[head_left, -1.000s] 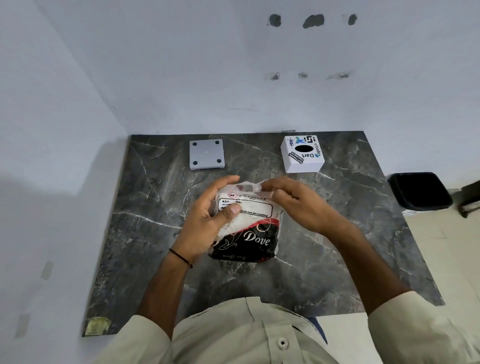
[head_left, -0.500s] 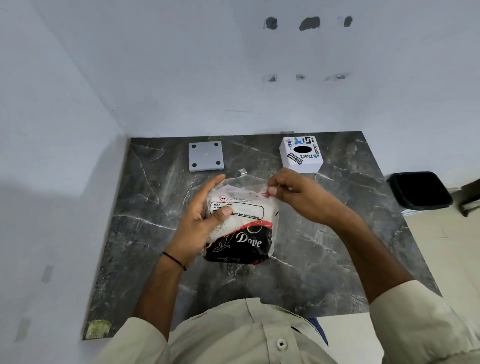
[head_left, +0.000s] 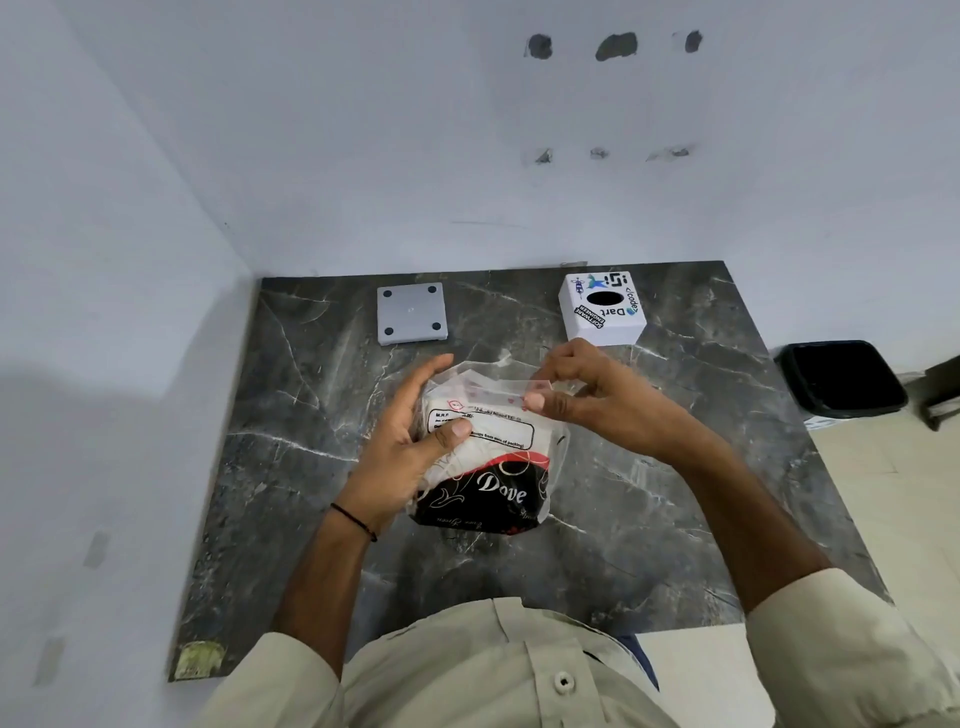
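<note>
Where the table (head_left: 649, 519) reaches its near left corner, a yellowish patch (head_left: 196, 660) marks the dark marble. Farther back on the left lies a grey square plate (head_left: 412, 313) with four black dots at its corners, well apart from the hands. Next comes the left hand (head_left: 410, 447), a thin black band (head_left: 353, 521) round its wrist. It grips the left side of the pack (head_left: 493, 467), fingers wrapped round the far edge and the thumb pressed on the printed label. The pack, a clear bag, white above and black below with the word Dove, is at mid-table between the two hands; whether it rests on the marble I cannot tell. Along its top edge runs a clear flap (head_left: 498, 389) with small red marks. The right hand (head_left: 597, 400) pinches the right end of that flap between thumb and forefinger, the other fingers curled loosely above. Behind this hand stands a white box (head_left: 602, 312) with stickers and a black oval hole on top. Off the table at far right, a black bin (head_left: 841, 382) sits on the floor.
</note>
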